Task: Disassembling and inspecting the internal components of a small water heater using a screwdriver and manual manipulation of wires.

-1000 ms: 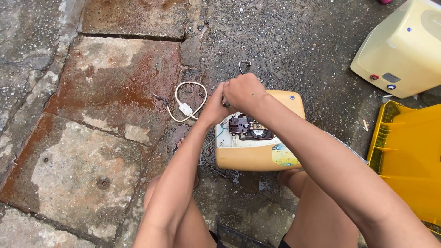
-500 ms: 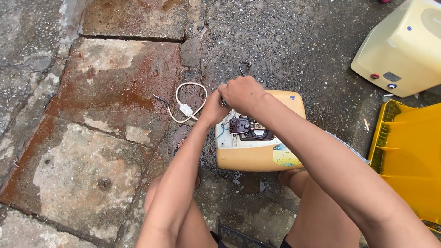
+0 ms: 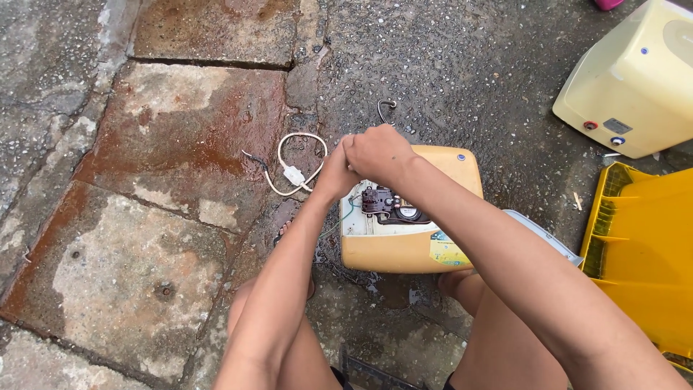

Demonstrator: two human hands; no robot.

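Working at the far left corner of the yellow heater (image 3: 411,238), both hands are pressing together on its open top. The right hand (image 3: 379,153) is closed in a fist over the left hand (image 3: 333,175); what they are pinching is hidden, so I cannot tell. Steadying the heater between the knees and keeping the fingers off the black part (image 3: 386,204) and its wires is probably helping here.

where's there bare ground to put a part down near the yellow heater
Free: the stained stone slabs left of the coiled white cord, and the dark gravelly ground between the opened yellow heater and the cream heater. Crowded: by both hands and the yellow bin.
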